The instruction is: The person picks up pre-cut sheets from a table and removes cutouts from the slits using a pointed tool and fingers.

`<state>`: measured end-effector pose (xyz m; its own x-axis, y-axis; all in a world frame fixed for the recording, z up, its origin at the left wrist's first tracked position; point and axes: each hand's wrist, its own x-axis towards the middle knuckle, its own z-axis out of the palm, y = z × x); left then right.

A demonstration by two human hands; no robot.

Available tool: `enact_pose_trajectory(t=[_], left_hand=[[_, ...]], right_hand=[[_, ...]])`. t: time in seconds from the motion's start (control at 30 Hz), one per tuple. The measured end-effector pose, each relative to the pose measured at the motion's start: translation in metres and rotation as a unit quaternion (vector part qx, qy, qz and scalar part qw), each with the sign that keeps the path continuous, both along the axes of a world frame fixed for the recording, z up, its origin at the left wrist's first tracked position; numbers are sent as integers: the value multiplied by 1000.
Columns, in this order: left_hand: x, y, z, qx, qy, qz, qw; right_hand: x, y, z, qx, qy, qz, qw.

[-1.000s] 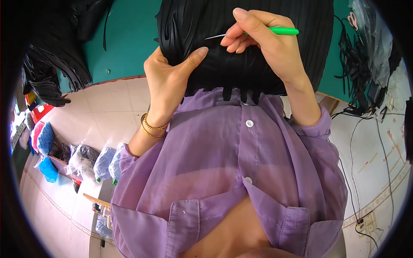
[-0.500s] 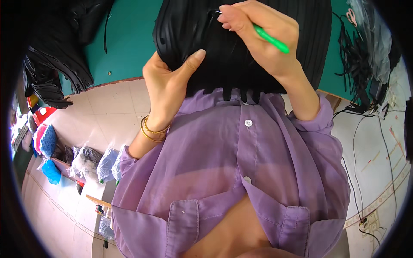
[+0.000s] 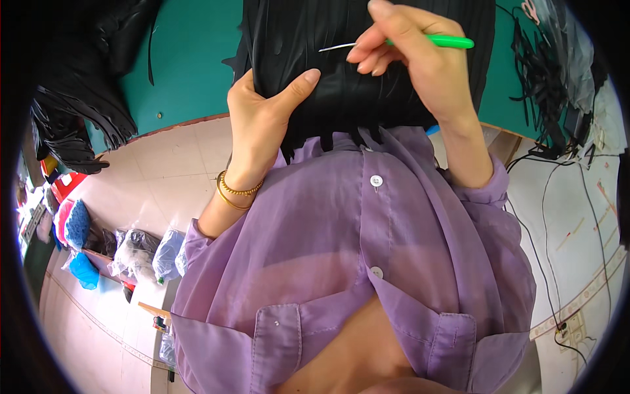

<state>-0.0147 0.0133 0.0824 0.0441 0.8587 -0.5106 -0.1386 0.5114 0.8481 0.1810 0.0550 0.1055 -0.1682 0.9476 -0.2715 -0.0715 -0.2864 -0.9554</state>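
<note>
A black, glossy piece of leather-like material made of long strips (image 3: 341, 98) lies over the table edge in front of me, its loose strip ends hanging toward my shirt. My left hand (image 3: 262, 108) grips its left side, thumb on top and the other fingers tucked out of sight beneath. Between the fingers of my right hand (image 3: 420, 59) is a crochet hook (image 3: 449, 41) with a green handle. Its thin metal shaft points left, and the tip sits over the black strips, above my left thumb. Whether the tip touches them I cannot tell.
More black strips (image 3: 79, 98) are heaped on the green table (image 3: 187, 65) at the left. At the right lie loose black strips (image 3: 541, 98), pink-handled scissors (image 3: 530, 11) and clear plastic (image 3: 569, 46). Cables (image 3: 551, 217) trail across the floor; bagged items (image 3: 138, 253) stand lower left.
My right hand has drawn the crochet hook back toward me, turning its handle nearer to level and baring the metal shaft. The left hand, still gripping, has shifted slightly right with the black piece.
</note>
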Motion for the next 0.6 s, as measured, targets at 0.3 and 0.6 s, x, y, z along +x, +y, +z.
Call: enact_pose_trajectory(t=[0.3,0.6], left_hand=[[1,1,2,17,10,21,1000],[-1,-1,1,22,-5,27,999]], right_hand=[[-6,-4,-1,-42,6,-2,999],[-8,-7,-5,44,-20,23,999]])
